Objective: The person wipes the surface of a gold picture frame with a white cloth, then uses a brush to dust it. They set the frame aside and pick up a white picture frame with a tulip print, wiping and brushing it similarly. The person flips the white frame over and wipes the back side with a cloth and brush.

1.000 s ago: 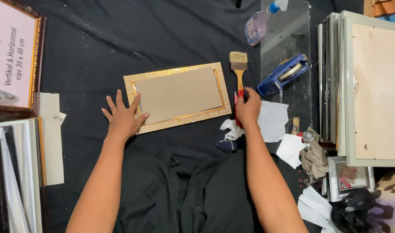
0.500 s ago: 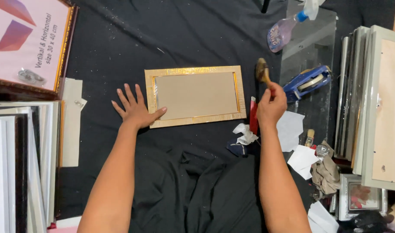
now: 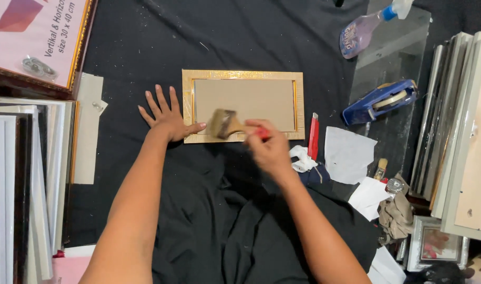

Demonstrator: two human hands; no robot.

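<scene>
A gold picture frame lies face down on black cloth, its brown backing board up. My left hand rests flat on the cloth with fingers spread, the thumb touching the frame's lower left corner. My right hand grips a paintbrush by its red handle. The blurred bristles are over the frame's lower edge, left of centre.
A red utility knife lies right of the frame beside paper scraps. A blue tape dispenser and a spray bottle sit on a glass sheet. Stacked frames stand at right, more frames at left.
My right hand lifted the paintbrush from the cloth right of the frame and swept it left onto the frame's lower edge. The left hand stayed at the frame's corner.
</scene>
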